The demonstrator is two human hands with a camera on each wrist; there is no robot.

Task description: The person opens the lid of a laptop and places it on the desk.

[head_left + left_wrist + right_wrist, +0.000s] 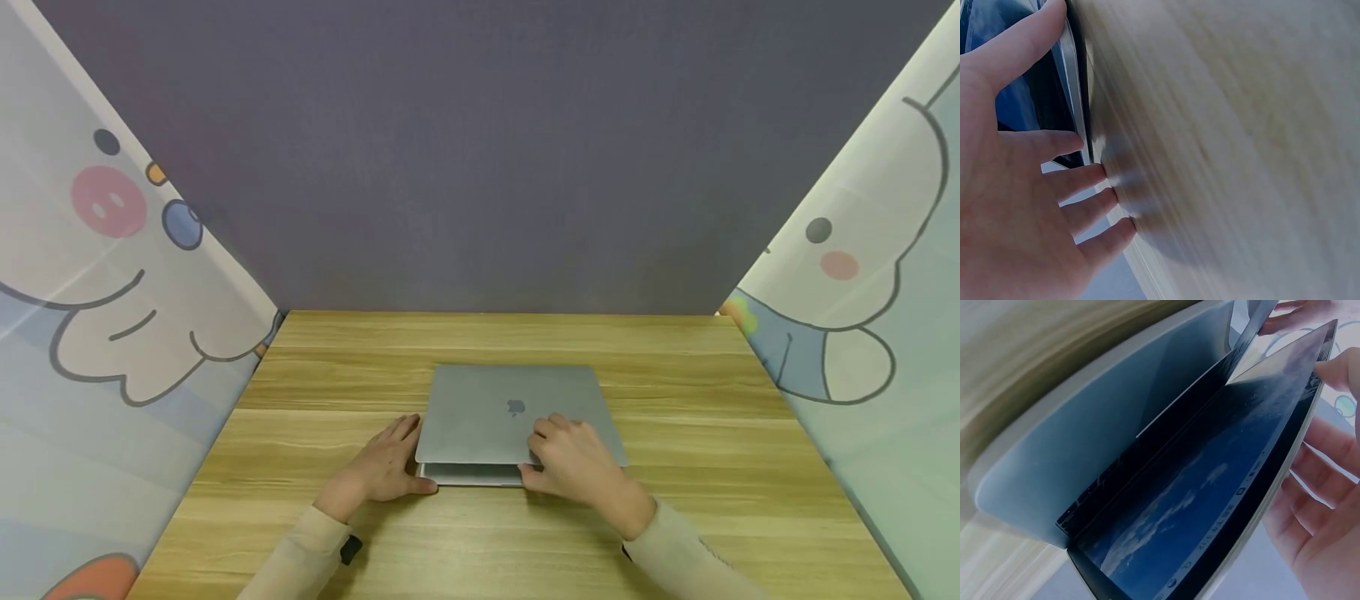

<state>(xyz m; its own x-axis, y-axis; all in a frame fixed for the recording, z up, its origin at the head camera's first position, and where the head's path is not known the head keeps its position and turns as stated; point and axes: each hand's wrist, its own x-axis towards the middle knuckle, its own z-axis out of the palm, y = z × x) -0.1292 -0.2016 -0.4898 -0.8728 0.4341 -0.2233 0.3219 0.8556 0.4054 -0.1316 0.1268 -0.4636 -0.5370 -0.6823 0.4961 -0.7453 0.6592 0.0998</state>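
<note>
A grey laptop [480, 417] lies on the wooden table, its lid raised a little above the base. Through the gap, the right wrist view shows a lit screen [1172, 512] with a blue sky picture and part of the dark keyboard [1104, 481]. My right hand [573, 462] grips the lid's front edge, thumb on the screen side and fingers on the outer face. At the laptop's left front corner rests my left hand [382, 467], fingers spread and fairly straight along the side. Its thumb [1029, 40] lies by the base's front edge.
The wooden table [337, 358] runs back to a dark grey panel [480, 167]. Cartoon-printed curtains [45, 417] hang along both sides. A dark band [350, 549] shows at the left cuff.
</note>
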